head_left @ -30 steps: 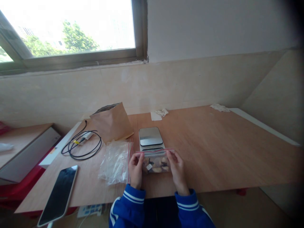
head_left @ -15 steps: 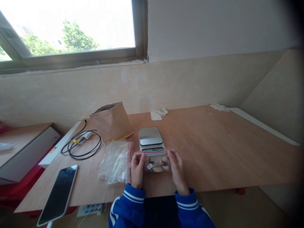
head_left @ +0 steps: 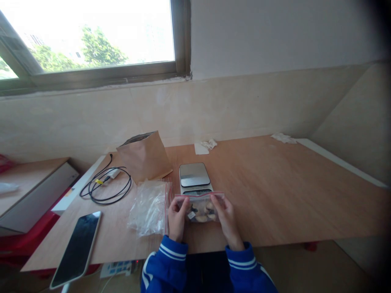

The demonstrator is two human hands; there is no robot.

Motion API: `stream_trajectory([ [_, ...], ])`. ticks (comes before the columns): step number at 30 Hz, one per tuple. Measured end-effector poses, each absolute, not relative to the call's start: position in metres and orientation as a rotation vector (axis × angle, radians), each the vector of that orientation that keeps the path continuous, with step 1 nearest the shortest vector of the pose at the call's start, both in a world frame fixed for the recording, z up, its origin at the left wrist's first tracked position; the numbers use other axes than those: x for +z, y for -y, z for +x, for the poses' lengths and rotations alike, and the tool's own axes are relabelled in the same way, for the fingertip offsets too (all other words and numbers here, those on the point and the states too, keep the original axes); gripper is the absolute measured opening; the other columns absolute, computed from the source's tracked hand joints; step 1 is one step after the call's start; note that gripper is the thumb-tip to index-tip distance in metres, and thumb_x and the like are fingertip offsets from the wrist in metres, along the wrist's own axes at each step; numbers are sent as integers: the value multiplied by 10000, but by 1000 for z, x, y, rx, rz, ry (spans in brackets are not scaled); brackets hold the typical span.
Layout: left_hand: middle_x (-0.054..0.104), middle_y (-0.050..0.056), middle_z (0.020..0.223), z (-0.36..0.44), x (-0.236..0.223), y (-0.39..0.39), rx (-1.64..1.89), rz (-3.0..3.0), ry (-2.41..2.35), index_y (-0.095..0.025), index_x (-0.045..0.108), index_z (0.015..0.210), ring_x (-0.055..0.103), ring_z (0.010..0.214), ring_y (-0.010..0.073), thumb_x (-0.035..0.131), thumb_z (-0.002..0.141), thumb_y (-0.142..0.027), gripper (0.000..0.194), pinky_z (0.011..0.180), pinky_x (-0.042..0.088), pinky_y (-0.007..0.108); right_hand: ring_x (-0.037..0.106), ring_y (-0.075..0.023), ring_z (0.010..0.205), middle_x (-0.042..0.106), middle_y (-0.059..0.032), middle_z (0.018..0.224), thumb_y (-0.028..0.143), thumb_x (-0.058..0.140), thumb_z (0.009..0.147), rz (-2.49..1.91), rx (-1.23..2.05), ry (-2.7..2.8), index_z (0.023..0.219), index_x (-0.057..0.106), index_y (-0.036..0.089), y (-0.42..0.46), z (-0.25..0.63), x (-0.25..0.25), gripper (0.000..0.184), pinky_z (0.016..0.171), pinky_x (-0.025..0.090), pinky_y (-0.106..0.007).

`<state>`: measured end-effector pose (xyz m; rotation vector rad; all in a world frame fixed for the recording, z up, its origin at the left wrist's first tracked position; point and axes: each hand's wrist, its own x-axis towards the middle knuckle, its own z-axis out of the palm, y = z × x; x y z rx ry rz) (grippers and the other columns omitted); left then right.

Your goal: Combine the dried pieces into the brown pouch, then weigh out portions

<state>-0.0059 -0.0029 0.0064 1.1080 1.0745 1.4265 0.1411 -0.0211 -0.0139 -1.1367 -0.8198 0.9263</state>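
Between my hands is a clear zip-lock bag with a red seal strip along its top. Several brownish pieces, perhaps dried mushrooms, and a small white packet show through the plastic. My left hand pinches the bag's left upper part, and my right hand pinches the seal further right with thumb and fingers. Just behind the bag sits a kitchen scale with a bare steel plate; the bag partly hides its display. Flat clear zip-lock bags lie to the left of my left hand.
A brown paper bag stands open behind the flat bags. A coiled black cable and a phone or tablet on a stand are on the left. Crumpled tissues lie near the wall.
My right thumb and fingers have shifted slightly left along the red seal strip. My left hand keeps its grip at about the same place.
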Motion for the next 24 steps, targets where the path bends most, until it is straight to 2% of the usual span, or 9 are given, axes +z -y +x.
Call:
stream_trajectory([
  [5, 669, 21, 728, -6, 6, 3, 1421, 1107, -1089, -146, 666, 752, 604, 719, 143, 682, 732, -362, 217, 707, 458, 253, 648, -173, 809, 695, -27, 844, 426, 621, 785, -1150, 880, 824, 887, 646, 197, 20, 141, -15, 252, 759, 513, -303],
  [11, 652, 19, 658, -5, 4, 4, 1390, 1041, -1138, -141, 668, 748, 600, 644, 155, 713, 688, -390, 260, 599, 467, 256, 646, -181, 802, 695, -35, 836, 432, 625, 777, -1170, 831, 832, 879, 647, 192, 19, 142, -17, 262, 759, 513, -314],
  [17, 657, 17, 704, -3, 6, 5, 1387, 1062, -1104, -146, 655, 747, 601, 703, 144, 697, 707, -383, 244, 677, 470, 250, 655, -191, 783, 693, -39, 845, 459, 644, 749, -1118, 948, 745, 904, 642, 195, 19, 142, -22, 306, 707, 534, -310],
  [21, 664, 9, 735, -2, 6, 6, 1336, 989, -1034, -156, 654, 818, 603, 684, 134, 692, 709, -397, 267, 635, 467, 232, 660, -193, 861, 696, -34, 925, 455, 652, 744, -1031, 1043, 734, 1015, 627, 222, 19, 142, -19, 359, 735, 537, -299],
  [24, 688, 24, 796, -1, 6, 6, 1316, 986, -1007, -155, 657, 883, 624, 744, 149, 711, 699, -361, 282, 694, 479, 251, 663, -204, 910, 700, -48, 985, 452, 671, 728, -1000, 1114, 729, 1061, 614, 222, 18, 141, -17, 409, 777, 537, -323],
])
